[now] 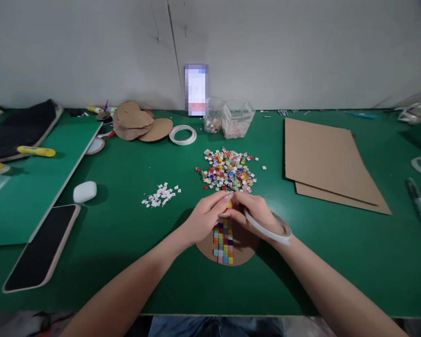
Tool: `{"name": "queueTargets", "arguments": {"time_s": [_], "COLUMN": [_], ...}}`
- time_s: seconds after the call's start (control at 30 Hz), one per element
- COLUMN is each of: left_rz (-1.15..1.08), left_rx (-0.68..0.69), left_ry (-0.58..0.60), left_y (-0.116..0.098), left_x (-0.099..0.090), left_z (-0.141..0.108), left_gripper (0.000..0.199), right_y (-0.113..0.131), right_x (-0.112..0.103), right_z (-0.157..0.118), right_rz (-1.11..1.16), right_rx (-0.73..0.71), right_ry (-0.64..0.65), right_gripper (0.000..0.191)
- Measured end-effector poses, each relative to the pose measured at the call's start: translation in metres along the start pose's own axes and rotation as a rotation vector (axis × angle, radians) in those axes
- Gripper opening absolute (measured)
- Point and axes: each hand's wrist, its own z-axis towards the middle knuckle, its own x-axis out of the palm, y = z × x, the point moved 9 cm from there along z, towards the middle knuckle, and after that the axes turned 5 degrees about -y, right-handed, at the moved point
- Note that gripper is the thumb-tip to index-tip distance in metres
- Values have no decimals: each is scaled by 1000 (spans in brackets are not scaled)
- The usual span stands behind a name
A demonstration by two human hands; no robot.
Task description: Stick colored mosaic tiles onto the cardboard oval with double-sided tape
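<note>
My left hand (210,213) is closed, its thumb and fingers pinching a small yellow tile (229,205). Close against it, my right hand (254,210) has its fingertips at the same tile, and a roll of white tape (270,230) hangs around that hand. Beneath both hands lies a round cardboard disc (245,245), partly covered by them. Rows of coloured square tiles (223,245) run down the disc's middle. Just beyond my hands spreads a pile of loose mosaic tiles (229,169). White paper bits (161,195) are scattered to the left.
Two clear containers (237,119) and a lit phone (196,89) stand at the back. Cardboard sheets (326,161) lie right; cardboard discs (131,121) and a tape roll (183,135) lie back left. A dark phone (42,248) and white case (84,191) are at left.
</note>
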Motion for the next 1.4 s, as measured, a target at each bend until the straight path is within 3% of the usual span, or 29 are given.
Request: {"name": "queueTargets", "arguments": {"time_s": [0.1,0.37,0.53,0.7,0.87,1.1,1.4], "left_rz": [-67,106,134,86,2,232,362], "left_rx": [-11,-22,11,-10,-17,142,266], "left_ry": [83,213,218,164,14,-204,-223], "left_y": [-4,-8,-10,-5,-1,-12,-17], "left_x": [4,-3,-7,-6,-1,-1,-1], "left_z": [-3,-3,-2,0,0,-6,-9], "left_gripper": [27,30,33,32,31,30,31], "right_y": [8,21,29,31,23,15,8], "right_x": [-1,1,7,7,0,1,3], "right_z": [-1,-4,-6,-5,-4,-6,-9], "right_rz": [44,-82,-218,-211,-208,-155,-45], "right_rx": [-21,-163,-246,-244,-171,-72,53], "right_ry": [-16,-9,31,20,-74,-92,-103], "right_gripper": [33,30,30,35,36,36,38]}}
